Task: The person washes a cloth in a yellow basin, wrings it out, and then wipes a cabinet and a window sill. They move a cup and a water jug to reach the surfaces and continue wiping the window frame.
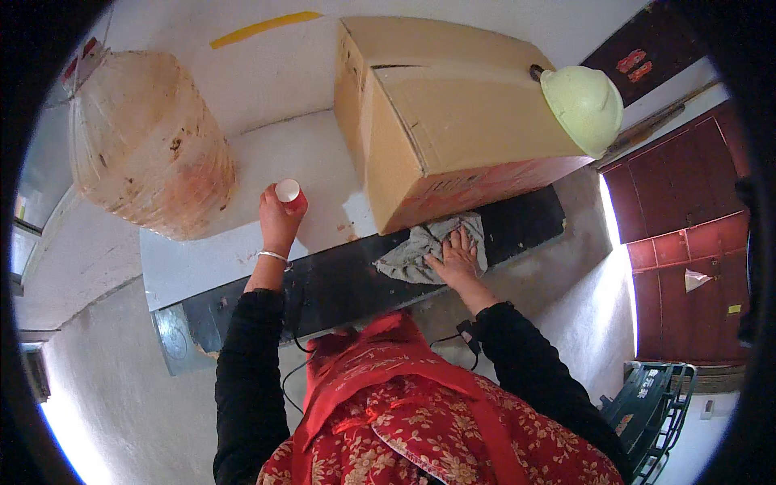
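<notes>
My left hand holds a small white cup, its round opening facing up, over the white tabletop. Spread over a crumpled grey cloth, my right hand presses it on the black strip along the table's near edge. The cloth lies beside the lower corner of a large cardboard box. Brownish marks show on the white surface between the cup and the box.
A large stained plastic bag stands at the left. A pale yellow hard hat rests against the box's right end. Dark cables hang at the near edge, and a dark metal rack stands at lower right.
</notes>
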Action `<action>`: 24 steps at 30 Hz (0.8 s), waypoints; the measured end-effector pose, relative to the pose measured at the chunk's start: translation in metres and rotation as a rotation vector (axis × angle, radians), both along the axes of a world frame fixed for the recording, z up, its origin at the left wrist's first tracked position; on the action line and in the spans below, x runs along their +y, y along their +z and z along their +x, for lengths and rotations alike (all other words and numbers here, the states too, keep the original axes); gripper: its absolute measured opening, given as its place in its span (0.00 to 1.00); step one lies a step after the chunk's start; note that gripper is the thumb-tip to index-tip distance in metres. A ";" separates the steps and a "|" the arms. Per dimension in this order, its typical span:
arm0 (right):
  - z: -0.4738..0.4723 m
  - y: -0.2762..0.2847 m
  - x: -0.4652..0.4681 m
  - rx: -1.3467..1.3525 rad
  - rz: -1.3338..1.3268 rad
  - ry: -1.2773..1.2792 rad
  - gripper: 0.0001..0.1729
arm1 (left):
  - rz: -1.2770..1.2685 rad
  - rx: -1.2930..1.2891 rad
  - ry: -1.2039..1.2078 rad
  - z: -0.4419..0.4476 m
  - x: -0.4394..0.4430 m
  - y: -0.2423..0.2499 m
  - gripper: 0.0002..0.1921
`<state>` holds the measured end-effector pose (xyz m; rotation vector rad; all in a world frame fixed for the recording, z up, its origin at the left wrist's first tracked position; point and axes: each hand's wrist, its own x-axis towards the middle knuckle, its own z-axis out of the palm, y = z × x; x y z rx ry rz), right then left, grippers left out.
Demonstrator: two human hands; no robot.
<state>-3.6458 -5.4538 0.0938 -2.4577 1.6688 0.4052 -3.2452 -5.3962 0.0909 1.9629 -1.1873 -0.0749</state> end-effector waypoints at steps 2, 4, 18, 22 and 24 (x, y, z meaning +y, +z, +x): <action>-0.002 0.002 -0.001 -0.036 -0.004 0.013 0.45 | 0.089 0.030 -0.002 -0.004 0.003 0.008 0.52; -0.004 0.000 -0.001 -0.050 -0.007 0.037 0.46 | 0.063 -0.005 0.065 -0.009 0.008 0.025 0.55; -0.042 -0.033 -0.016 -0.310 -0.129 0.299 0.40 | -0.130 0.942 -0.303 -0.140 -0.060 0.198 0.42; -0.047 -0.034 -0.018 -0.372 -0.164 0.369 0.37 | -0.216 1.006 -0.422 -0.157 -0.073 0.212 0.32; -0.048 -0.034 -0.018 -0.405 -0.208 0.392 0.36 | -0.184 1.023 -0.327 -0.162 -0.073 0.217 0.25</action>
